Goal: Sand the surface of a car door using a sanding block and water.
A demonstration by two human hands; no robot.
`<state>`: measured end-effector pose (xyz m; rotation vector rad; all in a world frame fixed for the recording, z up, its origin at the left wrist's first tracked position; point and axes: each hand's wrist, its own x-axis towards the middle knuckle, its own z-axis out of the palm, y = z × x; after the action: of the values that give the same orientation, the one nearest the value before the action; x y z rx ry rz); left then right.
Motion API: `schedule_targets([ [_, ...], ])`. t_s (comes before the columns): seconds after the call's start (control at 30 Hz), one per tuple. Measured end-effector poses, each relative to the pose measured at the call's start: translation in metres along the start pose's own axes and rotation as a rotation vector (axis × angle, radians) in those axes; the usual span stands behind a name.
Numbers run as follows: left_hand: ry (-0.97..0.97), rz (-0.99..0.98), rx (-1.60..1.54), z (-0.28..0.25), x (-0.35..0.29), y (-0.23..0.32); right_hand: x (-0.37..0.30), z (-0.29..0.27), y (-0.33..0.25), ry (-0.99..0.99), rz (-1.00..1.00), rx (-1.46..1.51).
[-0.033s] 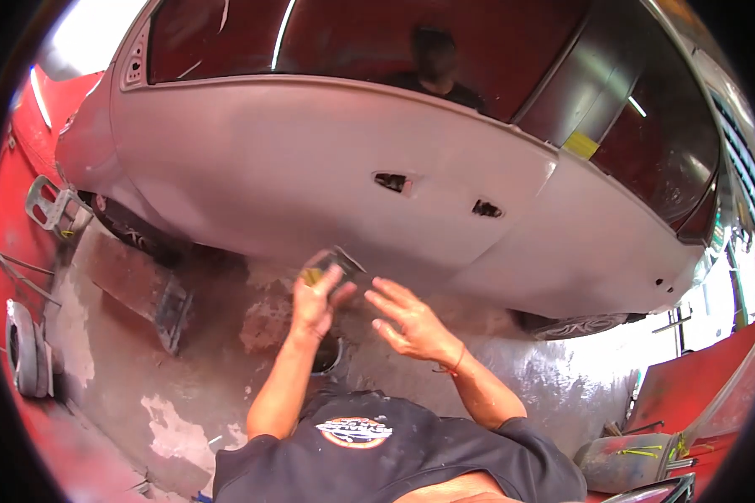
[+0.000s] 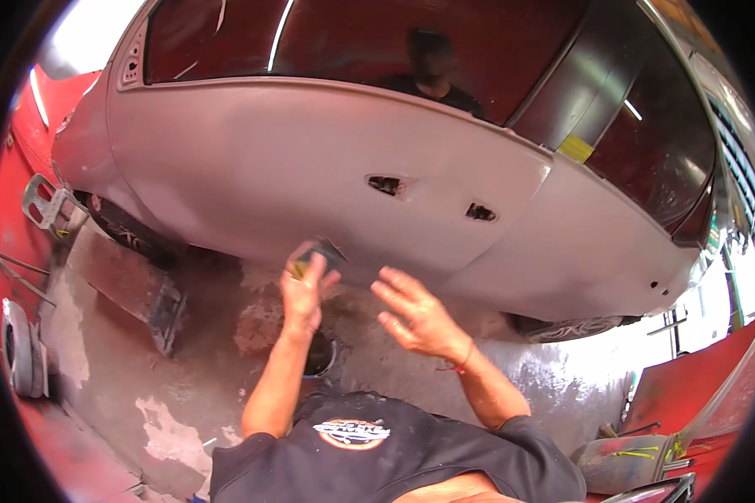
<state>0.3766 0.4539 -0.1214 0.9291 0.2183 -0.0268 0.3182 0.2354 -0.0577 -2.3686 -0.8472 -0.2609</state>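
In front of me stands a car with dull pinkish-grey door panels [image 2: 252, 159] and two cut-outs where handles would sit. My left hand [image 2: 303, 293] is closed around a dark flat block [image 2: 325, 249] with a yellowish patch, blurred by motion. The block is close to the lower door panel; whether it touches is unclear. To its right, my right hand [image 2: 419, 317] is held up with fingers spread and nothing in them, apart from the panel.
A dark bucket [image 2: 333, 359] stands on the floor beyond my left forearm. Left of it are a worn board-like stand [image 2: 126, 281], a grey stool [image 2: 46, 204] and a wheel-like round part [image 2: 23, 348]. A drum-shaped container [image 2: 621, 465] sits at lower right.
My left hand and the block have shifted slightly left. My right hand has moved a little right and down, and more of the bucket shows.
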Motion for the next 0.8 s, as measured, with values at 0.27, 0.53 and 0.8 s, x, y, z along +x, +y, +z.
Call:
schedule_targets([
  [0.27, 0.415, 0.899, 0.937, 0.145, 0.096, 0.051, 0.106, -0.299, 0.036, 0.256, -0.472, -0.863],
  [0.53, 0.549, 0.948, 0.957, 0.194, 0.149, 0.034, 0.215, -0.385, 0.107, 0.681, -0.521, -0.889],
  [0.8, 0.705, 1.055, 1.123, 0.18, 0.146, 0.042, 0.249, -0.366, 0.097, 0.708, -0.938, -0.848],
])
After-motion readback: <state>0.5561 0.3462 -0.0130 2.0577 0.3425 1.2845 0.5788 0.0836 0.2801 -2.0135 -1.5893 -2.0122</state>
